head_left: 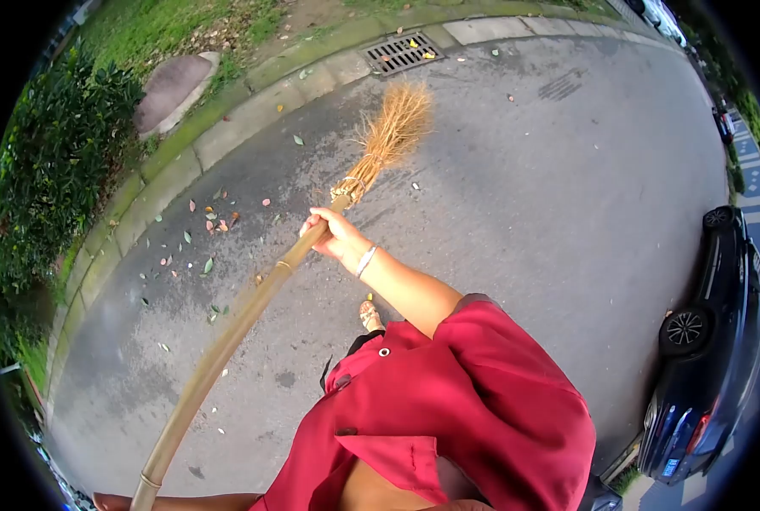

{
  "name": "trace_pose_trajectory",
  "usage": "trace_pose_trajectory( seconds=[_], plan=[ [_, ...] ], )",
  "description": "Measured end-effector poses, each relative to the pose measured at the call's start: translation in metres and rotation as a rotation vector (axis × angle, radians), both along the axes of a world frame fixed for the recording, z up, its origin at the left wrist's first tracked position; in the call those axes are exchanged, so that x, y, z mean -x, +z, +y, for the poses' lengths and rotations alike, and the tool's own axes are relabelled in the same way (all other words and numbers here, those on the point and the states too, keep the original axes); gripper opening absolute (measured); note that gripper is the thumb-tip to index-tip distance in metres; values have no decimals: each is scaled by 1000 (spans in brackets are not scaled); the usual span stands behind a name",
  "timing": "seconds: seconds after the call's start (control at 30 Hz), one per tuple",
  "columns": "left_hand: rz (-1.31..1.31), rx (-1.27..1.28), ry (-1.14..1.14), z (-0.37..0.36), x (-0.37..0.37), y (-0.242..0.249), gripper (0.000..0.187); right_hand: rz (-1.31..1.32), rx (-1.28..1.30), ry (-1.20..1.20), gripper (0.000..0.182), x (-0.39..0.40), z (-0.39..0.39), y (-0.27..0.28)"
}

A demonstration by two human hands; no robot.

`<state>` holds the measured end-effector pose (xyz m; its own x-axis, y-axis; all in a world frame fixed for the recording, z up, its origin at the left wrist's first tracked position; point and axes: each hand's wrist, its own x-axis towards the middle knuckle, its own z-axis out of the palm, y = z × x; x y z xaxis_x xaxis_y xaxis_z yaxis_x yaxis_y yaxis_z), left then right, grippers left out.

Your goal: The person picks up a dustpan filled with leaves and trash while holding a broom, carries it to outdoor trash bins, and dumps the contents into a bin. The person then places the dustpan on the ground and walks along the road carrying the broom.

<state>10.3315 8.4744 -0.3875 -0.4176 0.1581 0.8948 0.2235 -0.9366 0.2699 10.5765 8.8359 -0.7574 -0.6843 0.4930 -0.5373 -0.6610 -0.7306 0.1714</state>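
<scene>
A broom [273, 279] with a long bamboo handle and a head of straw-coloured bristles [399, 123] runs slantwise from the lower left to the top middle. My right hand [335, 236], a silver bracelet on its wrist, is wrapped round the handle just below the bristles. At the bottom left edge, my left hand [112, 502] is at the upper part of the handle, mostly cut off by the frame. Small fallen leaves [209, 266] are scattered on the asphalt left of the broom.
A curved stone kerb [173, 175] borders grass and a dense bush [52, 162] on the left. A drain grate [403, 54] lies by the kerb beyond the bristles. A dark car [702, 358] is parked on the right. My sandalled foot [369, 317] shows below my right arm.
</scene>
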Motion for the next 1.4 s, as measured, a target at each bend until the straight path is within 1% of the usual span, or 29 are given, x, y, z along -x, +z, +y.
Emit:
trace_pose_trajectory(
  seconds=[0.03, 0.07, 0.1, 0.17, 0.23, 0.27, 0.3, 0.33, 0.4, 0.43, 0.53, 0.6, 0.7, 0.77, 0.8, 0.83, 0.87, 0.9, 0.93, 0.97, 1.0, 1.1, 1.17, 1.2, 1.23, 1.27, 1.3, 1.37, 1.4],
  plan=[
    [-121, 26, -122, 2, 21, -18, 24, -70, 33, -27, 16, -25, -4, -1],
    [-327, 164, -424, 2, 36, -41, 38, -164, 53, -71, 17, -52, -5, -12],
    [-454, 232, -353, 11, 47, -76, 38, -184, 65, -106, 17, -82, -3, -32],
    [-537, 422, -340, 68, 32, -141, 36, -321, 171, -225, 16, -152, 5, -57],
    [-609, 564, -425, 138, -2, -194, 29, -517, 183, -353, 14, -230, 18, -90],
    [-635, 634, -553, 174, -20, -213, 26, -505, 175, -448, 15, -266, 23, -80],
    [-711, 714, -549, 211, -45, -226, 25, -588, 150, -575, 13, -305, 34, -89],
    [-701, 737, -664, 250, -67, -240, 25, -599, 151, -711, 11, -344, 44, -96],
    [-650, 818, -800, 331, -124, -255, 31, -681, 212, -908, 14, -404, 71, -86],
    [-634, 878, -839, 371, -155, -264, 33, -663, 183, -930, 19, -425, 86, -84],
    [-427, 1005, -1008, 489, -255, -291, 26, -648, 191, -911, 23, -460, 156, -84],
    [-502, 1047, -1106, 550, -309, -291, 21, -766, 381, -896, 20, -474, 213, -85],
    [-486, 1086, -1138, 608, -338, -275, 16, -788, 342, -802, 18, -507, 285, -121],
    [-423, 1064, -1052, 636, -340, -255, 12, -758, 325, -651, 17, -488, 342, -149],
    [-411, 1051, -961, 640, -325, -246, 13, -559, 315, -619, 18, -439, 366, -104],
    [-429, 1051, -788, 638, -306, -240, 15, -632, 286, -483, 20, -414, 390, -150],
    [-422, 1026, -674, 631, -287, -228, 17, -819, 96, -184, 15, -367, 409, -136],
    [-442, 1029, -532, 621, -275, -212, 19, -408, 293, -260, 13, -330, 429, -158],
    [-477, 1012, -411, 607, -263, -201, 22, -471, 191, -205, 13, -281, 442, -142],
    [-473, 987, -308, 597, -257, -184, 26, -507, 200, -158, 12, -233, 458, -98],
    [-457, 948, -220, 590, -257, -170, 28, -370, 158, -87, 13, -195, 475, -107],
    [-218, 944, -5, 600, -277, -143, 26, -140, -18, 133, 17, -107, 553, -69],
    [84, 843, 10, 616, -290, -127, 28, 86, -58, 168, 19, -72, 600, -26],
    [212, 717, -57, 605, -273, -120, 33, 275, -65, 174, 19, -54, 607, 9],
    [108, 656, -66, 591, -259, -101, 37, 463, -59, 182, 20, -41, 602, 42],
    [2, 540, -4, 568, -235, -98, 39, 428, -110, 130, 20, -36, 591, 67],
    [53, 581, 32, 566, -222, -88, 38, 396, -170, 88, 21, -28, 583, 88],
    [-28, 536, 77, 561, -205, -94, 37, 343, -226, 86, 17, -21, 579, 106],
    [-159, 469, 47, 561, -190, -105, 37, 243, -267, 104, 15, -20, 580, 112]
  ],
)
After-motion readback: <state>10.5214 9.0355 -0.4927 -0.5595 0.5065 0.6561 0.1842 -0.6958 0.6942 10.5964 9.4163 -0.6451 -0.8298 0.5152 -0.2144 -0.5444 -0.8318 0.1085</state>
